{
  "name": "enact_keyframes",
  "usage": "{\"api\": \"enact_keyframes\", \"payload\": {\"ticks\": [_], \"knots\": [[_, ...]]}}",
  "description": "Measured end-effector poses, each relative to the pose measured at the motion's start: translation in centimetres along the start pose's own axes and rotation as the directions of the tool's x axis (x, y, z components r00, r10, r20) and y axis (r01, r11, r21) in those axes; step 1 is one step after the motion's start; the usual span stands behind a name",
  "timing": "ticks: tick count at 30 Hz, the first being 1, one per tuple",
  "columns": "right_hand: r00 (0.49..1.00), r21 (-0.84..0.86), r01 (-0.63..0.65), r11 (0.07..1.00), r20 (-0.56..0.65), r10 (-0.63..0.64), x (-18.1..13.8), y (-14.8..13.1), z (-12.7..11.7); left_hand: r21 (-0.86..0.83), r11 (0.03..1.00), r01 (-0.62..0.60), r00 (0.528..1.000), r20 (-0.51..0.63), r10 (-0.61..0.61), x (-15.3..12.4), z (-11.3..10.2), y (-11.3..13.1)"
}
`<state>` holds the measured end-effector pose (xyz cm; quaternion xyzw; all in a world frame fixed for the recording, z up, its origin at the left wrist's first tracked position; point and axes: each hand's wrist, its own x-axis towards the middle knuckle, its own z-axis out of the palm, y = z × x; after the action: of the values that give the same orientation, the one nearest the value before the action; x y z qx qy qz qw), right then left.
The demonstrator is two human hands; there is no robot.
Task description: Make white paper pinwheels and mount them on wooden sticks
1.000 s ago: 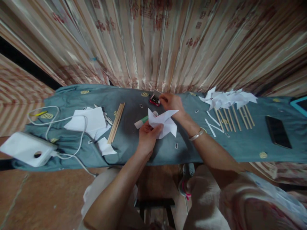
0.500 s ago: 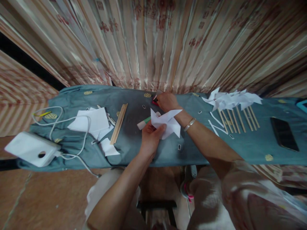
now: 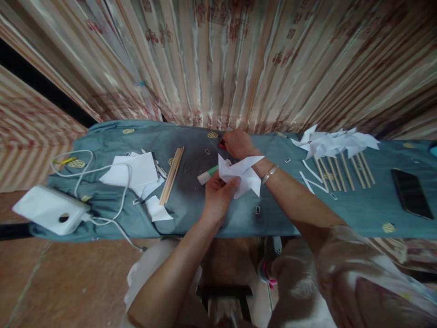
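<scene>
My left hand [image 3: 217, 197] pinches a white folded paper pinwheel [image 3: 243, 174] just above the teal cloth-covered table [image 3: 191, 200]. My right hand [image 3: 238, 143] reaches to the far edge and curls over a small red box [image 3: 222, 145], which it mostly hides. Whether those fingers hold anything from the box is hidden. A glue stick with a green cap [image 3: 208, 174] lies just left of the pinwheel.
A bundle of wooden sticks [image 3: 171, 175] and white paper sheets [image 3: 133, 171] lie to the left, with a white power bank [image 3: 51, 210] and cable. Finished pinwheels [image 3: 332, 142] on sticks and a black phone [image 3: 411, 193] lie to the right. A curtain hangs behind.
My right hand has closed down over the red box, covering it almost fully. The left hand keeps its hold on the pinwheel. The view has shifted slightly.
</scene>
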<state>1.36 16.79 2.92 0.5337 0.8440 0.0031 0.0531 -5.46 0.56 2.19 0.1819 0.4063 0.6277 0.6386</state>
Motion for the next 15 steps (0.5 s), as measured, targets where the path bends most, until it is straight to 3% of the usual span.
{"api": "enact_keyframes", "payload": {"ticks": [15], "knots": [[0.999,0.029,-0.033,0.999,0.003,0.033,-0.23,-0.3,-0.23,0.024,1.0,0.002,1.0,0.003,-0.002,-0.01,0.05,0.02]]}}
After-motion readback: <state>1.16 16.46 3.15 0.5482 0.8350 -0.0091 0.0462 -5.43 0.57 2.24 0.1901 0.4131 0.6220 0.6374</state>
